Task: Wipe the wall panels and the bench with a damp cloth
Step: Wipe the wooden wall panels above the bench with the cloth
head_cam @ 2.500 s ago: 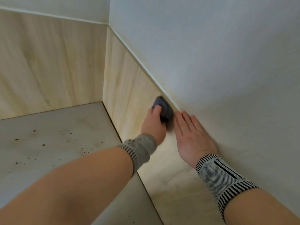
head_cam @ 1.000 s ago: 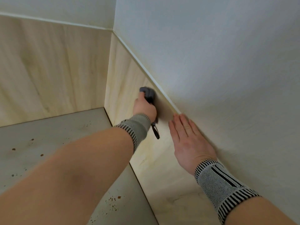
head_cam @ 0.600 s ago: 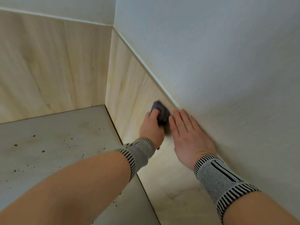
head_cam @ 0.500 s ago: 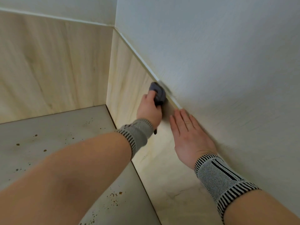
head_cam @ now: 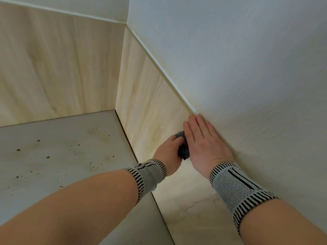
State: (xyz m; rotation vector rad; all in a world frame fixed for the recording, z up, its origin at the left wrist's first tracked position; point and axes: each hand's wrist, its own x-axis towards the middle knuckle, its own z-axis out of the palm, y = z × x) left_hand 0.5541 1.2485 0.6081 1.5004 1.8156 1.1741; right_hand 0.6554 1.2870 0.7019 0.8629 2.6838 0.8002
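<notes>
At 5 o'clock, nearest the camera, the right forearm enters with a striped wrist band; its right hand lies flat on the right wall panel, fingers straight and together, tips reaching the white trim strip on the panel's top edge. At 7 o'clock the left forearm crosses toward centre. The left hand curls its fingers round a dark grey cloth and presses it to that panel, just left of the bracing palm. Half a second ago the cloth sat up at the trim; now it is lower, mid-panel and partly hidden behind the right hand, so the stroke has swept downward. That suggests this panel is being worked in up-and-down passes, and is not finished.

Left of both hands, from 8 to 10 o'clock, the grey bench is dotted with brown specks and looks unwiped. Farthest, at 11 o'clock, the back wall panel meets the right one in the corner, with white painted wall above.
</notes>
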